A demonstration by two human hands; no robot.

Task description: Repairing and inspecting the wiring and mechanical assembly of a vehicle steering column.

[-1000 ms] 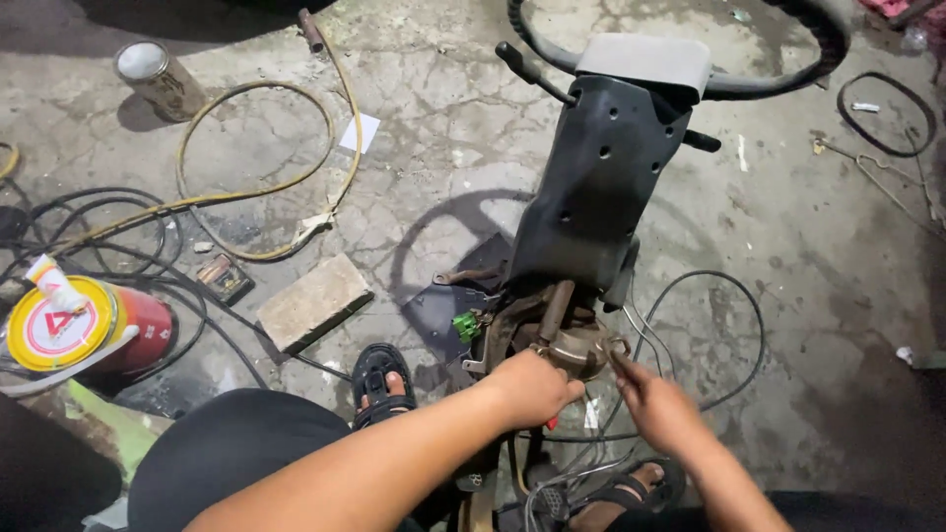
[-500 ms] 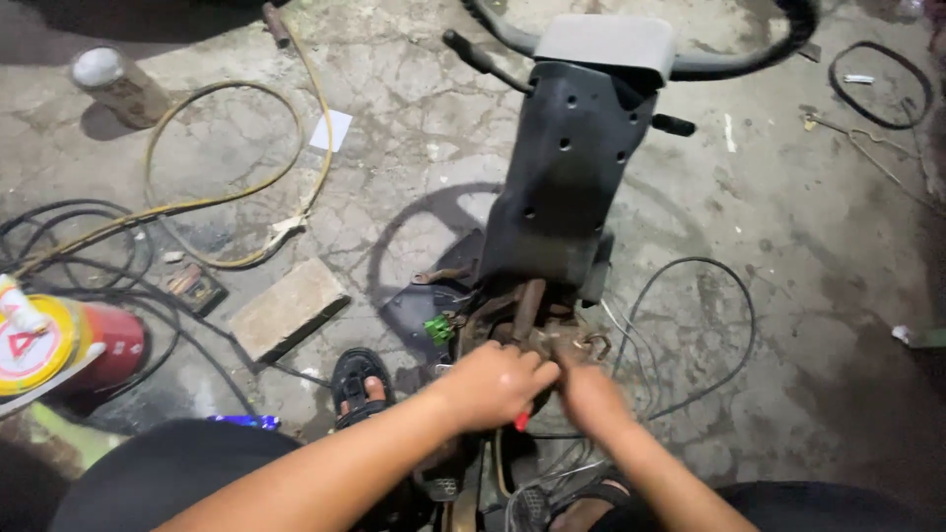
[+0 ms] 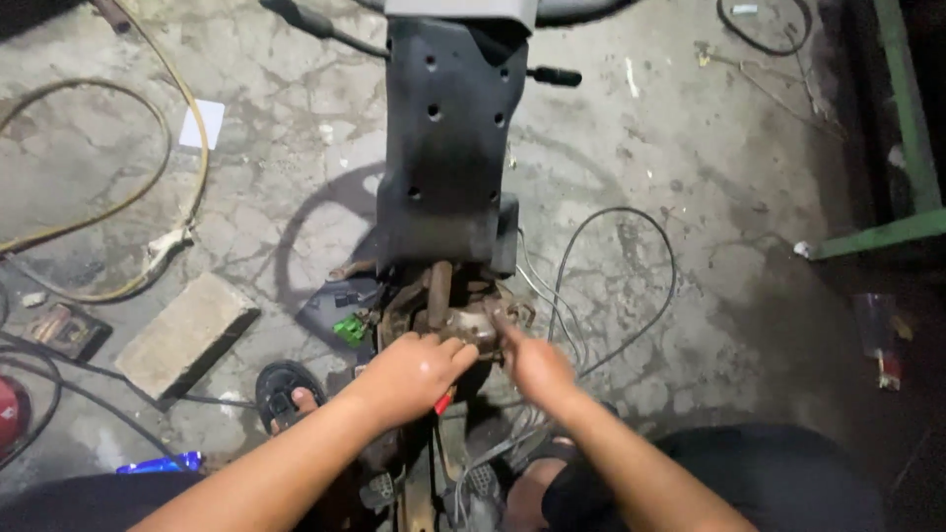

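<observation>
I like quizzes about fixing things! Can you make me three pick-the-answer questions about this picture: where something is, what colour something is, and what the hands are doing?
1. Where does the flat grey brick lie?
A. On the floor, left of the rusty metal part
B. On top of the black panel
C. In the right hand

2. What colour is the small plug beside the rusty metal part?
A. Yellow
B. Green
C. White

3. What are the two hands doing?
A. Both resting on the knees
B. Both at the rusty metal part
C. Both holding the hose

Answers:
1 A, the brick lies on the cracked concrete.
2 B, it is bright green.
3 B, the left hand and right hand both touch it, below the black panel.
</observation>
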